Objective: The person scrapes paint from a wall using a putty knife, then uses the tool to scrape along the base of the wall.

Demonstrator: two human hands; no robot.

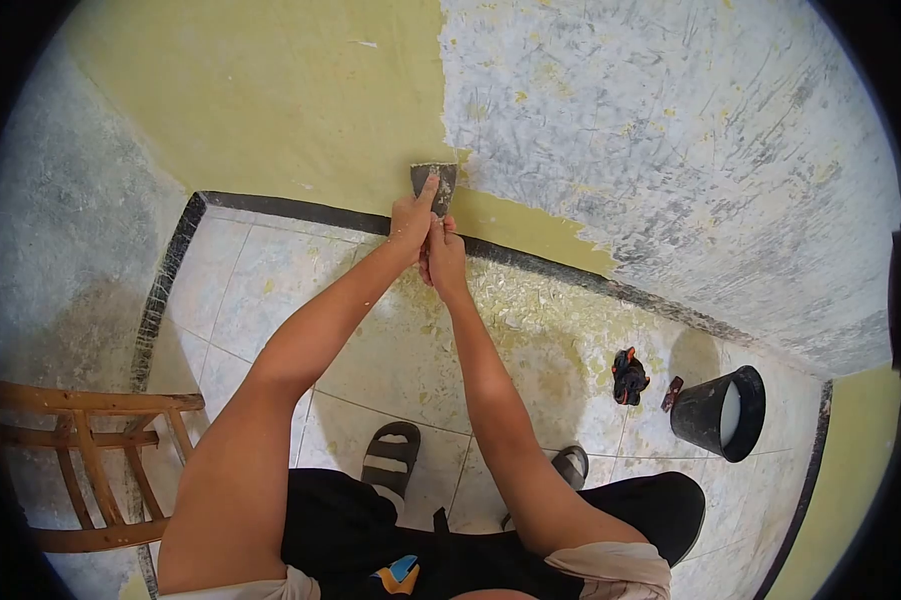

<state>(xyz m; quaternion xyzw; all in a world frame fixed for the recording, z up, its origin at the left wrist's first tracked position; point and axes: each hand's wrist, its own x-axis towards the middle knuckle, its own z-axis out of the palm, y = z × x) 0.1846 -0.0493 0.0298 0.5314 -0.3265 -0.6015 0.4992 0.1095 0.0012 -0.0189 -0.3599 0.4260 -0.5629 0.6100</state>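
Both of my hands are on one scraper: my left hand grips it with one finger stretched along the blade, and my right hand is clenched just below, around a handle that my fingers mostly hide. The blade's edge meets the one wall ahead of me, low down, at the border between two surfaces: yellow-green paint to the left and one large stripped patch, whitish and scratched, to the right. Below runs a black skirting band, and on the tiled floor lie paint flakes, too many to count. My two sandals stand apart beneath me. To my right are one black bucket of whitish liquid, one small reddish-brown object beside it, and one black-and-orange bundle. One slatted wooden frame stands at my left.
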